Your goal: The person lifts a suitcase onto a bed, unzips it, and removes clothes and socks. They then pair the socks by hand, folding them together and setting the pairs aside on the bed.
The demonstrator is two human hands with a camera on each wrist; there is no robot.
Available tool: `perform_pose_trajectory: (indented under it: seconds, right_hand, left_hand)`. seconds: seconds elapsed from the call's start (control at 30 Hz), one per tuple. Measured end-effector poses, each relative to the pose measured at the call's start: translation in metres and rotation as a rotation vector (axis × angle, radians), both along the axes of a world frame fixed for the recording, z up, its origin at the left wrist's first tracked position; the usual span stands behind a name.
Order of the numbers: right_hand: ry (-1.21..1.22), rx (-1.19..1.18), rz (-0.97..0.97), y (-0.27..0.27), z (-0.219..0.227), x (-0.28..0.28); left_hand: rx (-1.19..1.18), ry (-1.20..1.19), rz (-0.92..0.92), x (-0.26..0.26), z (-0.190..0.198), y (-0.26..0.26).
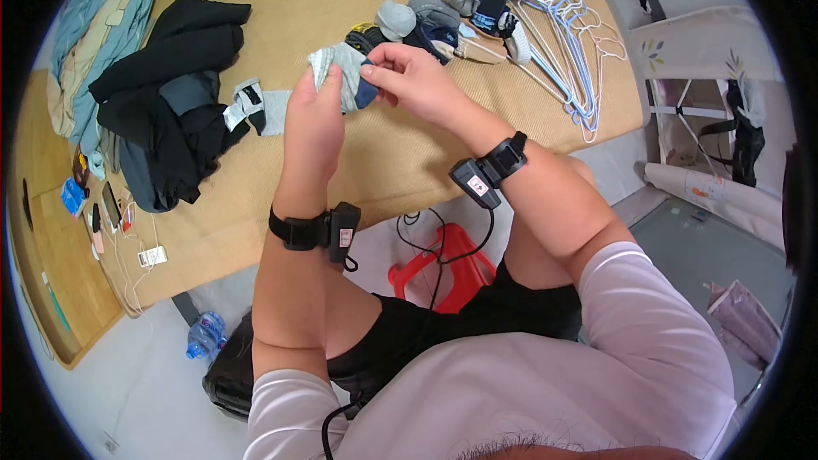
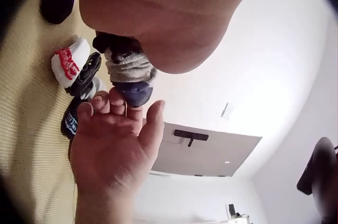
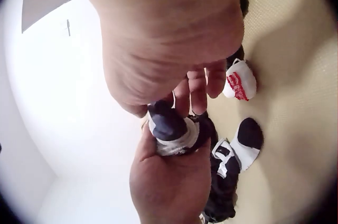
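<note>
On the far left of the bed [image 1: 256, 230], which has a yellow woven mat on top, lies a heap of blue and tan clothes [image 1: 94, 25]. Next to it is a pile of black clothes [image 1: 170, 85]. Just right of that pile lies one grey and black sock [image 1: 256, 106], flat on the mat.

My left hand [image 1: 313, 115] is up over the mat. Its fingers are curled around a grey sock with a dark blue toe [image 1: 345, 77], and they hold it from the left side. My right hand [image 1: 409, 77] pinches the same sock from the right, at the blue end. So the sock is in the air between my two hands, above the middle of the bed.

Behind my hands sits a bunch of rolled socks [image 1: 443, 17], grey, black and blue ones, close together. Further right is a stack of white and blue hangers [image 1: 554, 34] on the mat.

Down by my knees I see a red stool [image 1: 443, 268]. A water bottle [image 1: 204, 336] lies on the floor to the left.
</note>
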State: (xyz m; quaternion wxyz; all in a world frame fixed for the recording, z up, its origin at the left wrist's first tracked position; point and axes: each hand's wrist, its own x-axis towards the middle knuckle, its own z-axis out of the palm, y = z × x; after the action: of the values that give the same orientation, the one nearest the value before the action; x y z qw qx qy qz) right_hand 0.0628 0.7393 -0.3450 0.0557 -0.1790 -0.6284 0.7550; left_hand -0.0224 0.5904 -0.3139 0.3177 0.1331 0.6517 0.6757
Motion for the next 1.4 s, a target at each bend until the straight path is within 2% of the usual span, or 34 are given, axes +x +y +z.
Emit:
perform_pose_trajectory:
  seconds: [0.03, 0.1, 0.2, 0.23, 0.4, 0.53, 0.6, 0.63, 0.7, 0.73, 0.8, 0.83, 0.9, 0.93, 1.0, 1.17, 1.23, 1.27, 1.33, 1.4]
  right_hand:
    - [0.018, -0.055, -0.004, 0.002, -0.003, -0.001]
    - [0.035, -0.112, -0.005, 0.002, -0.008, -0.002]
    - [0.079, -0.359, -0.119, 0.006, -0.012, -0.003]
    - [0.08, -0.358, -0.121, 0.008, -0.015, -0.004]
    - [0.112, -0.749, -0.185, 0.018, -0.019, -0.006]
    - [0.12, -0.811, -0.241, 0.017, -0.02, -0.006]
    - [0.146, -0.718, -0.211, 0.023, -0.025, -0.005]
    - [0.146, -0.717, -0.212, 0.024, -0.028, -0.005]
    - [0.04, -0.646, -0.389, 0.024, -0.017, -0.009]
    - [0.04, -0.646, -0.389, 0.025, -0.014, -0.009]
    - [0.044, -0.634, -0.373, 0.029, -0.012, -0.007]
    - [0.044, -0.634, -0.374, 0.032, -0.015, -0.007]
    - [0.047, -0.535, -0.396, 0.036, -0.02, -0.007]
    - [0.047, -0.535, -0.397, 0.036, -0.022, -0.008]
    - [-0.009, -0.447, -0.513, 0.032, -0.018, -0.012]
    - [0.009, -0.485, -0.572, 0.031, -0.026, -0.017]
    - [0.028, -0.482, -0.59, 0.034, -0.026, -0.017]
    - [0.009, -0.45, -0.581, 0.035, -0.024, -0.016]
    - [-0.01, -0.418, -0.573, 0.04, -0.02, -0.014]
    - [-0.072, -0.366, -0.529, 0.042, -0.014, -0.01]
  left_hand:
    - [0.001, 0.0, -0.001, 0.0, -0.004, 0.001]
    - [-0.045, 0.148, -0.024, 0.0, -0.01, 0.0]
    - [-0.08, 0.143, 0.013, -0.003, -0.008, -0.001]
    - [-0.08, 0.144, 0.012, -0.003, -0.008, -0.001]
    - [-0.043, 0.132, 0.103, -0.004, -0.007, -0.002]
    - [-0.048, 0.141, 0.081, -0.01, -0.018, -0.005]
    - [-0.437, 0.324, 0.022, -0.014, -0.016, -0.011]
    - [-0.436, 0.324, 0.021, -0.017, -0.019, -0.013]
    - [-0.561, 0.572, 0.112, -0.023, -0.025, -0.015]
    - [-0.561, 0.573, 0.112, -0.026, -0.026, -0.016]
    - [-0.441, 0.035, 0.127, -0.032, -0.022, -0.016]
    - [-0.442, 0.035, 0.127, -0.037, -0.022, -0.019]
    - [0.192, -0.677, 0.159, -0.044, -0.019, -0.023]
    - [0.192, -0.677, 0.157, -0.045, -0.018, -0.022]
    - [0.381, -0.866, 0.288, -0.046, -0.013, -0.02]
    - [0.372, -0.793, 0.294, -0.054, -0.02, -0.027]
    - [0.431, -0.604, 0.321, -0.065, -0.037, -0.033]
    - [0.431, -0.604, 0.322, -0.067, -0.036, -0.034]
    - [0.245, -0.255, 0.444, -0.069, -0.034, -0.034]
    - [0.238, -0.164, 0.406, -0.066, -0.027, -0.036]
